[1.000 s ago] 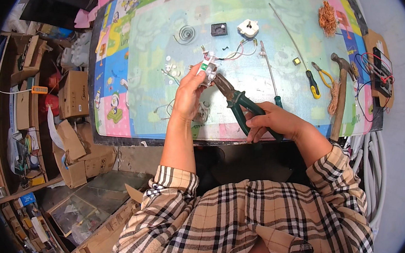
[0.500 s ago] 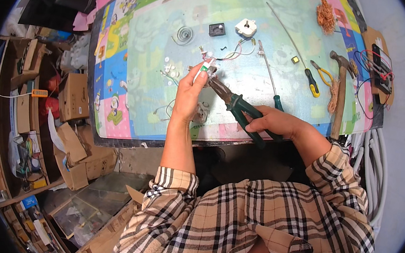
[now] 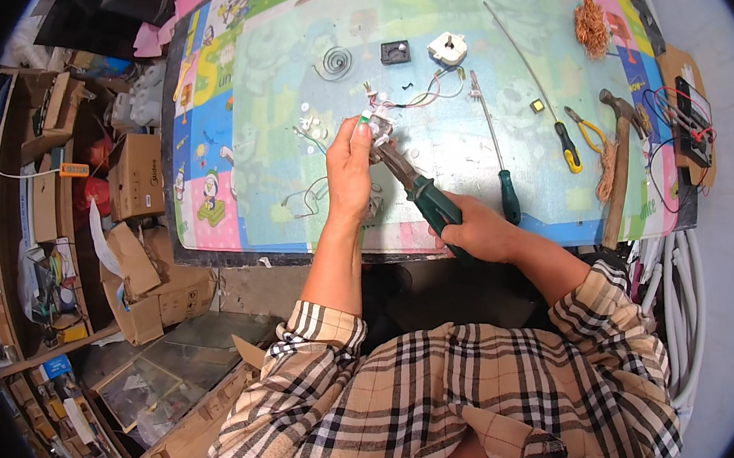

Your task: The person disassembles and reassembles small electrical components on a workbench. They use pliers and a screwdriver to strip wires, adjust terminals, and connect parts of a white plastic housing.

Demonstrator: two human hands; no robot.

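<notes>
While left hand (image 3: 351, 164) pinches small white part (image 3: 380, 128), right hand (image 3: 480, 229) clasps green-handled pliers (image 3: 427, 199) at near right; slow, steady squeeze seems best.

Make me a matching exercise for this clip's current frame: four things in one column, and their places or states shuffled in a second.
Things:
1. Green-handled pliers
2. Small white part
3. Hammer
4. Spiral coil

Places or states:
A. Lying to the right of the yellow-and-black screwdriver
B. Held in the left hand
C. Lying just left of the black square part
D. Gripped by the right hand

Right pairs: 1-D, 2-B, 3-A, 4-C
</notes>
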